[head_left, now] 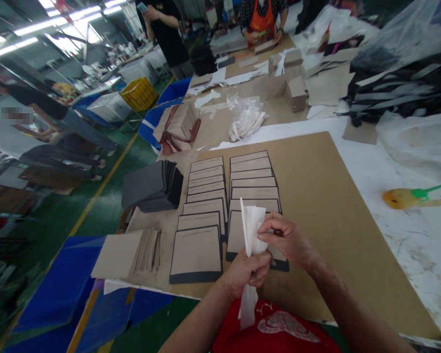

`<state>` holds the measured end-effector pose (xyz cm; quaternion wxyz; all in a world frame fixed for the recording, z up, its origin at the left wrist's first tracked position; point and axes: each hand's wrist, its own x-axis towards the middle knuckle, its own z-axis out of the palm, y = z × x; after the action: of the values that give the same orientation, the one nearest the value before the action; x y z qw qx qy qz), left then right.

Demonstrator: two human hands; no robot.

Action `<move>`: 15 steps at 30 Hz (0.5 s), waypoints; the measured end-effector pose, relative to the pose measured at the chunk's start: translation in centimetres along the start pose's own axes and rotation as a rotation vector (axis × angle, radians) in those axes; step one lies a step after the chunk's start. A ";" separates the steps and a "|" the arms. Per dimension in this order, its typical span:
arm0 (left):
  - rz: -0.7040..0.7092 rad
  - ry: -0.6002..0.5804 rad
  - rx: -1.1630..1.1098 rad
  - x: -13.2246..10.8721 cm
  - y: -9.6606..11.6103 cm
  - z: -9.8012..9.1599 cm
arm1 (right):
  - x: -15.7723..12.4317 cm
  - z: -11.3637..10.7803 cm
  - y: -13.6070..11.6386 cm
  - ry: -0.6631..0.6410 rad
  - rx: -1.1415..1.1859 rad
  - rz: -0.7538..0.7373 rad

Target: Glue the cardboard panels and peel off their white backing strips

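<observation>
My left hand is closed around a bundle of white strips, paper or thin fabric. The strips stick up above the fist, and a tail hangs below it in front of the red shirt. Thumb and fingers of my right hand pinch the right edge of the bundle. Beneath and beyond the hands, two columns of overlapping beige boards with dark borders lie on the table, a left column and a right column. My hands cover part of the nearest right board.
Left of the columns stand a stack of dark grey sheets and a pile of beige boards. A yellow bottle with a green nozzle lies at the right. Across the table, a person in an orange apron works; blue bins stand beside the table.
</observation>
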<state>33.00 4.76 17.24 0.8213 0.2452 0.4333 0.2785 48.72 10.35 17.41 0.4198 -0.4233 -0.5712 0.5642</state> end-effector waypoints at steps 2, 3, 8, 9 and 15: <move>0.004 -0.001 -0.025 -0.1 -0.3 0.6 | -0.2 -0.4 0.0 0.014 0.024 -0.003; 0.003 -0.004 -0.035 -0.2 -0.4 0.8 | -0.3 -0.6 -0.1 0.006 0.035 -0.003; -0.007 -0.020 -0.067 -0.8 -1.0 1.1 | -0.3 -0.9 0.0 -0.128 -0.012 -0.040; -0.004 -0.017 -0.074 -0.9 -1.1 1.0 | -0.3 -0.8 0.1 -0.144 -0.025 -0.057; 0.013 -0.002 -0.151 -0.6 -1.6 0.0 | -0.4 0.1 0.5 -0.084 -0.149 -0.251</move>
<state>33.09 3.16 16.57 0.8360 0.1854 0.4088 0.3155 48.69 9.93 16.94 0.4304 -0.3545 -0.6770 0.4804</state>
